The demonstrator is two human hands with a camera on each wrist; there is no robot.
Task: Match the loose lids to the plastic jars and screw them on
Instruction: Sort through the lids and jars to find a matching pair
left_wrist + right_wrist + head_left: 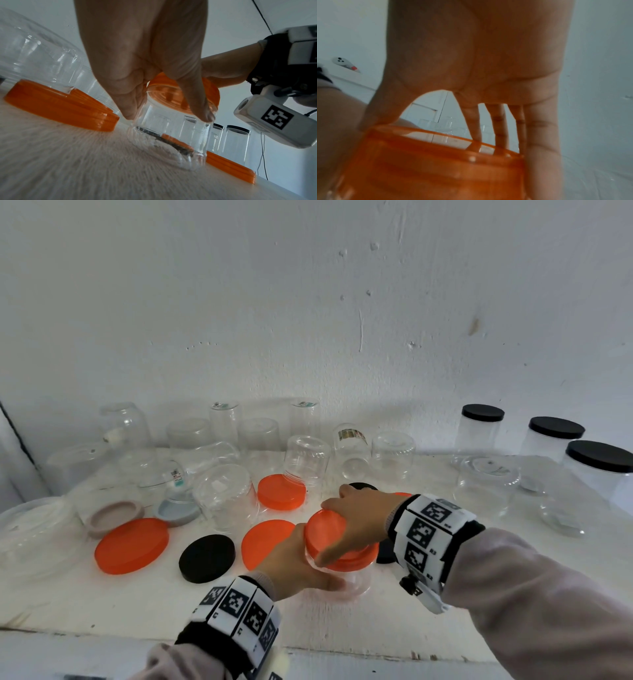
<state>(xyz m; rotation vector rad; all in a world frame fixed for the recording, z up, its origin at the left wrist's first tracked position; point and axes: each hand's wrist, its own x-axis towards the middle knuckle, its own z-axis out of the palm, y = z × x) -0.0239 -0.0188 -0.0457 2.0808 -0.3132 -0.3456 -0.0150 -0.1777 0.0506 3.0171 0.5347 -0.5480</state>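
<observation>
**Orange lid going onto a clear jar near the front edge of the worktop**

A small clear plastic jar (346,577) stands upright near the front edge of the worktop (102,604), roughly at its middle. An orange lid (325,534) sits on its mouth. The left hand (294,563) wraps its fingers and thumb around the jar's wall, a closed grip that steadies it; the left wrist view shows the thumb and fingertips pressed on the clear plastic just below the lid. The right hand (359,518) comes down over the lid from above, fingers and thumb curled round its rim, so this grip is closed on the lid.

The step in hand looks like screwing this lid down. Whether the thread has caught cannot be told. The lid seems slightly tilted in the head view, so the next move probably calls for seating it level, then twisting with the right hand while the left keeps the jar from turning.

Just left of the jar lie three more loose orange lids and a loose black lid (207,558), with a pinkish lid (114,517) and a grey-blue lid (178,511) further toward the left edge. Another dark lid lies under the right wrist. Behind, along the back edge by the wall, many clear jars (306,460) stand mouth-down, without lids. At the back right corner three jars with black lids (483,412) are already capped, so most of the task appears left to do.
</observation>
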